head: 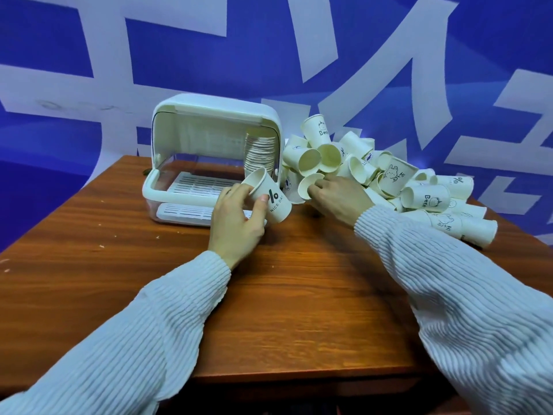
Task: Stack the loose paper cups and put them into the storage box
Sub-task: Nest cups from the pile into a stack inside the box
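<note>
A white storage box (167,187) with its lid raised stands at the back of the wooden table (299,295). A tall stack of cups (259,151) stands inside it at the right. My left hand (236,223) is shut on a white paper cup (269,194) printed with a percent sign, tilted with its mouth toward the box. My right hand (338,196) pinches the rim of another cup (308,185) at the near edge of a big heap of loose cups (389,175) to the right of the box.
The heap spreads along the table's right side to a cup (475,232) near the right edge. A blue wall with large white shapes (269,55) rises behind the table. Small white specks (101,245) dot the wood on the left.
</note>
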